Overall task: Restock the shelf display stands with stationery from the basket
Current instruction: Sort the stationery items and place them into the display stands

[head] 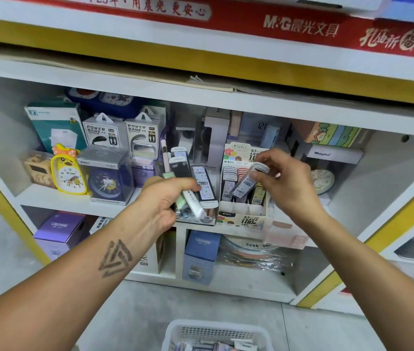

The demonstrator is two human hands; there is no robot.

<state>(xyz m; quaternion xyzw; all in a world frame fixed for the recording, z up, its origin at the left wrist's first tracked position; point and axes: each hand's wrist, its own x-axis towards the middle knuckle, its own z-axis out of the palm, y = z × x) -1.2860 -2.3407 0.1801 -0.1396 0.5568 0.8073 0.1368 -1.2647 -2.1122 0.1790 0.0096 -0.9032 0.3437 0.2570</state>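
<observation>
My left hand (166, 201) grips a bundle of stationery (188, 178): several flat pencil-lead cases and a pen, fanned upward in front of the middle shelf. My right hand (284, 178) pinches one clear lead case (250, 181) with a white cap, tilted over the cardboard display stand (241, 219). That stand has rows of lead cases standing in its slots. The white mesh basket (216, 335) sits on the floor at the bottom edge, with more packets inside.
The middle shelf holds a yellow duck clock (68, 171), a boxed blue clock (107, 178), power bank boxes (122, 133) and a round clock (323, 179) at right. Purple and blue CRUHRE boxes (201, 257) stand on the shelf below. A red banner runs above.
</observation>
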